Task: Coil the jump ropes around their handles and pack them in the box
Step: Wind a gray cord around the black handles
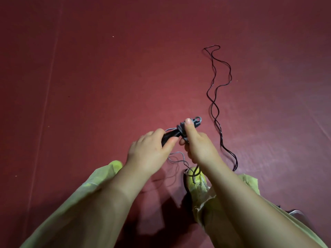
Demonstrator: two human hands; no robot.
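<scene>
I hold the black handles of a jump rope above the red floor. My left hand grips the near end of the handles. My right hand pinches the grey cord coils wound around them, thumb on top near the grey swivel end. Loose grey cord hangs in loops under my hands down to my shoe. A second, dark jump rope lies doubled and wavy on the floor to the right. No box is in view.
The red mat floor spreads all around. My yellow-green shoes and trouser legs fill the bottom of the view. A small dark and grey object shows at the lower right, partly hidden by my leg.
</scene>
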